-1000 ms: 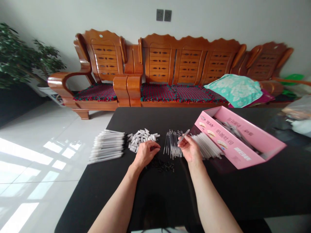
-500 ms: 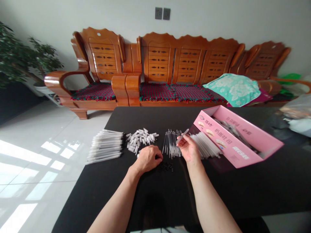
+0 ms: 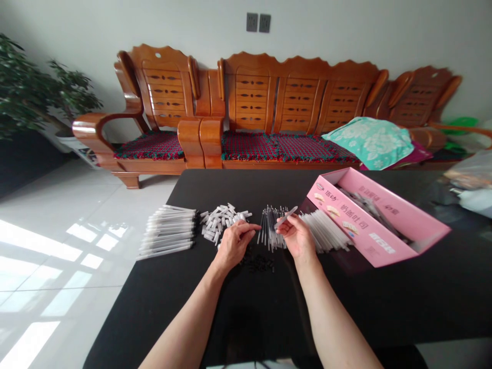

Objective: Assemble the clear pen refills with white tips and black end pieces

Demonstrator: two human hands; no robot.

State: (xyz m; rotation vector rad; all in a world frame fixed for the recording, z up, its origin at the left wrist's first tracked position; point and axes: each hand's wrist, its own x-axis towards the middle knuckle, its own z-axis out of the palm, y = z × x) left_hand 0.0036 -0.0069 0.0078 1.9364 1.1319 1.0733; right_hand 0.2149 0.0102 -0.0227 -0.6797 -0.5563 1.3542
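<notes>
My right hand (image 3: 300,238) is closed around a translucent white pen barrel (image 3: 286,218), tilted with its far end up to the right. My left hand (image 3: 235,243) hovers left of it, index finger pointing right and thumb close beneath. Anything pinched there is too small to make out. Below the left hand lies a heap of small black plugs (image 3: 261,263). Dark pen refills (image 3: 271,228) lie in a row between the hands. White pen caps (image 3: 221,220) are piled behind the left hand, and more empty barrels (image 3: 325,230) lie right of the right hand.
Capped pens (image 3: 167,233) lie stacked on the left of the black table (image 3: 161,307). A pink box (image 3: 369,220) with grey contents stands at the right. Plastic bags (image 3: 474,184) sit at the far right edge. Beyond the table stands a wooden sofa (image 3: 251,92).
My left hand has risen from the black plugs, its index finger now reaching out to the right. The right hand has shifted slightly left with the pen barrel, which lies flatter.
</notes>
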